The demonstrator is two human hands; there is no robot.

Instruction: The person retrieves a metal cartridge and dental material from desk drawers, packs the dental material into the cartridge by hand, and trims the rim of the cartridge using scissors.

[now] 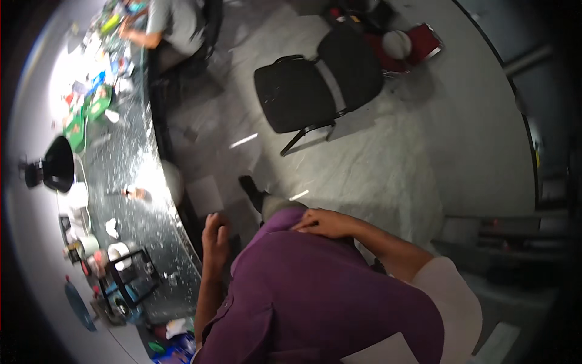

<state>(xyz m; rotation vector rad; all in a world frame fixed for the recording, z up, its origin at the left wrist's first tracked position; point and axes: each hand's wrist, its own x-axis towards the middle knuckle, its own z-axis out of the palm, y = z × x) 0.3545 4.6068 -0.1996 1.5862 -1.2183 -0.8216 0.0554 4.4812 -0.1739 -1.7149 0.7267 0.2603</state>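
Low in the middle of the view, worn over the body, a sleeveless purple cloth garment with a lighter purple fold at its front. Against that fold, the right hand, fingers bent and bunched on the cloth; impossible to tell whether pinching it or merely resting there. Left of the garment and apart from it, near the bench edge, the left hand, half curled and loose, with nothing visible in its fingers.

By the look of it, busy with the front of the garment, not with anything on the bench. For further handling of the cloth, a sure pinch on the fold called for.

Farther left, a long, dark, shiny countertop, bearing a black lamp with a flared shade and bright green trays. At its far end, a seated person in a grey shirt. Ahead, on the grey floor, a black padded chair; beyond, a red padded seat.
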